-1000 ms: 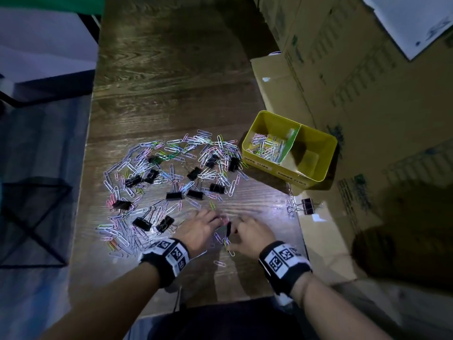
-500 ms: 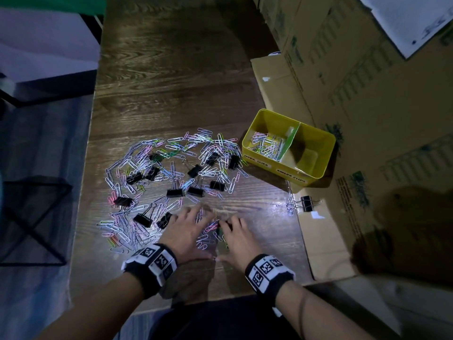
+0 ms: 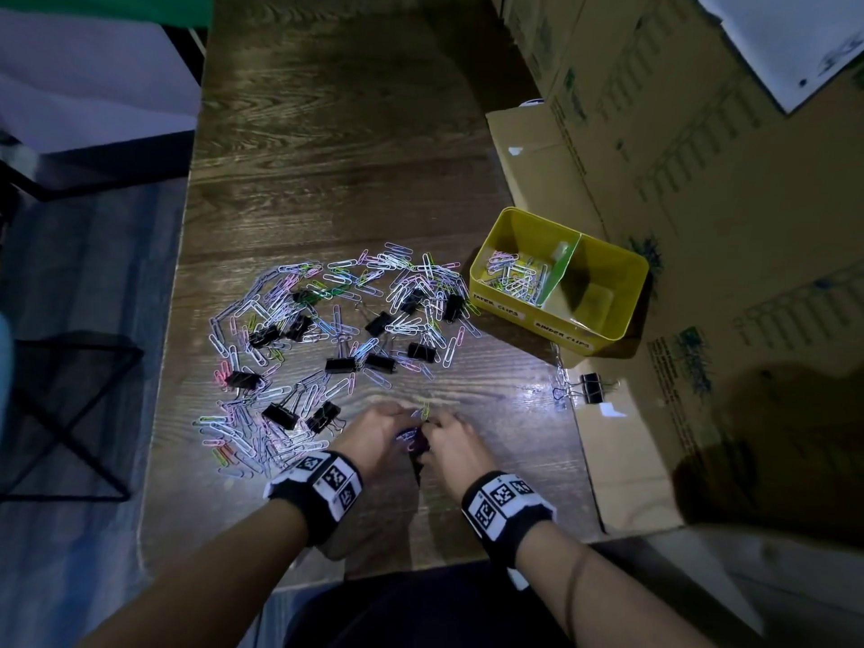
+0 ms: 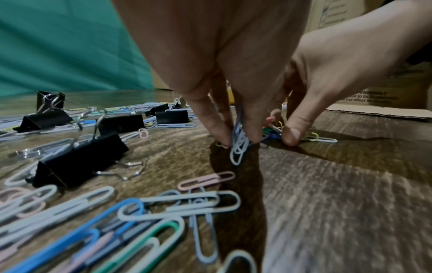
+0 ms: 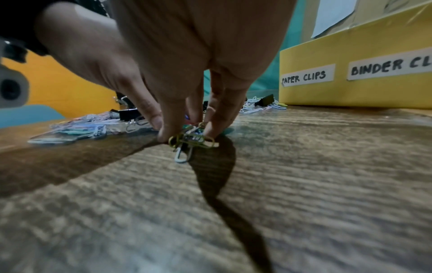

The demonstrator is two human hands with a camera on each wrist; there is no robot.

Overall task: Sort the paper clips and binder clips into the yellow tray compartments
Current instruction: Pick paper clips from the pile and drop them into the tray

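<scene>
A spread of coloured paper clips mixed with black binder clips covers the wooden table. Both hands meet at its near edge. My left hand pinches a small bunch of pale paper clips against the table. Right beside it, my right hand pinches a bunch of yellow, green and white paper clips. The yellow tray stands to the right, labelled PAPER CLIPS and BINDER CLIPS. Its left compartment holds several paper clips; the right one shows no clips.
One binder clip with a chain of paper clips lies alone at the table's right edge, on flattened cardboard. Tall cardboard boxes stand behind the tray. The far half of the table shows bare wood.
The hands reached flat onto the near clips, then drew together and bunched paper clips between their fingertips.
</scene>
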